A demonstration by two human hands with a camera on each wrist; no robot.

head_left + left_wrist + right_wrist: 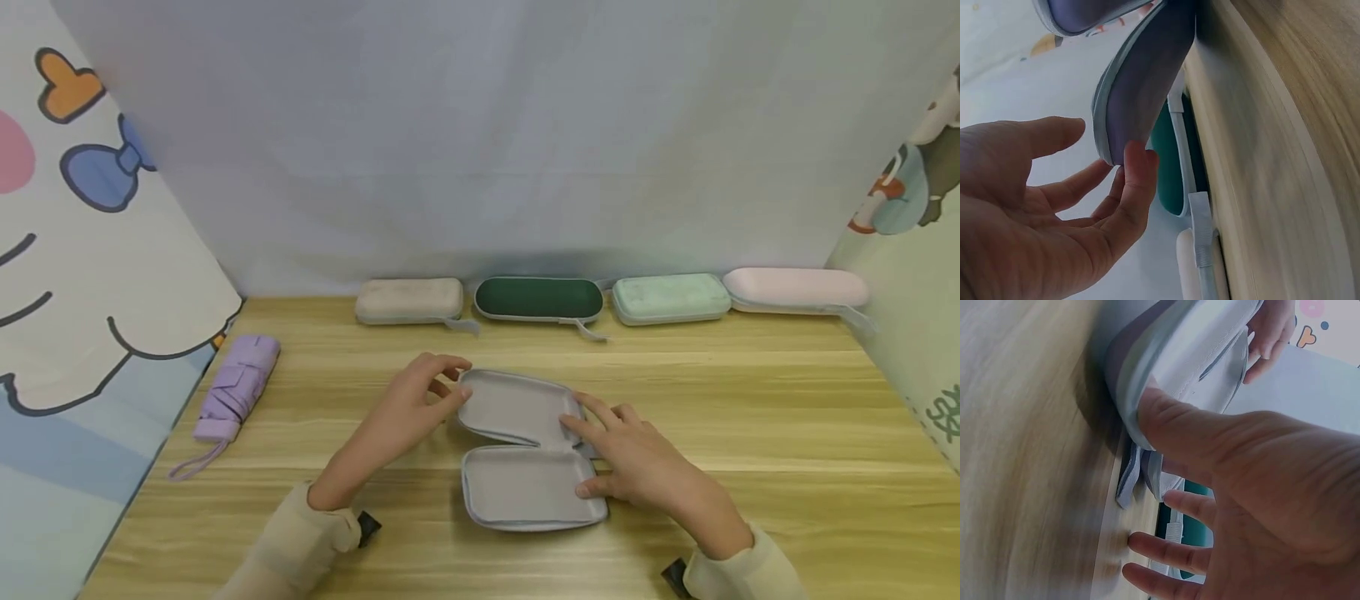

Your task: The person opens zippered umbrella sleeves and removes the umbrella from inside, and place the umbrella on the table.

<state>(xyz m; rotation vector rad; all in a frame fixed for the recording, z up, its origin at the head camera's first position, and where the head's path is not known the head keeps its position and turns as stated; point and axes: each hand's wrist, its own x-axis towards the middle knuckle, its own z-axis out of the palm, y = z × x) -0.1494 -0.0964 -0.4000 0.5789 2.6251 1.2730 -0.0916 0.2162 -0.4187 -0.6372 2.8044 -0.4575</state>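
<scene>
An unzipped hard case [532, 487] with a pale grey lining lies spread on the wooden table, its two halves joined toward the right. My left hand [416, 400] is at the left end of the far half [513, 404]. In the left wrist view a finger [1136, 169] touches that half's outer side, while the thumb [1063, 132] stands slightly apart from its rim. At the right end, my right hand [641, 454] has its fingers spread over the far half. Its thumb [1175, 422] reaches over the near half's rim, the tip hidden inside.
Along the back wall stand several zipped cases: beige [409, 300], dark green [538, 298], mint [671, 297] and pale pink [795, 287], most with fabric tabs. A folded lilac umbrella [236, 387] with a wrist strap lies at the table's left edge.
</scene>
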